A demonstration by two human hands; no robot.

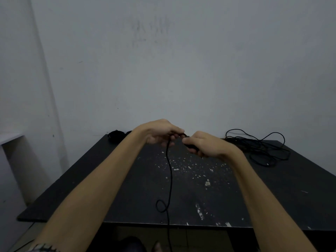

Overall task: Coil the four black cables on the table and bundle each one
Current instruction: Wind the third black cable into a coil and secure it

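Observation:
Both hands are raised over the middle of the black table (272, 197). My left hand (160, 132) pinches a thin black cable (170, 175) that hangs down from it, makes a small loop near the front edge and drops off the table. My right hand (205, 144) grips a small dark bunch of the same cable, close to the left fingertips. A loose tangle of black cable (261, 148) lies at the back right. Coiled black cable bundles (115, 135) sit at the back left corner.
The tabletop is scuffed with pale flecks in the middle. A grey wall stands right behind the table. A pale ledge (11, 137) juts out at the left. The table's front edge (163, 223) runs just below the cable's loop.

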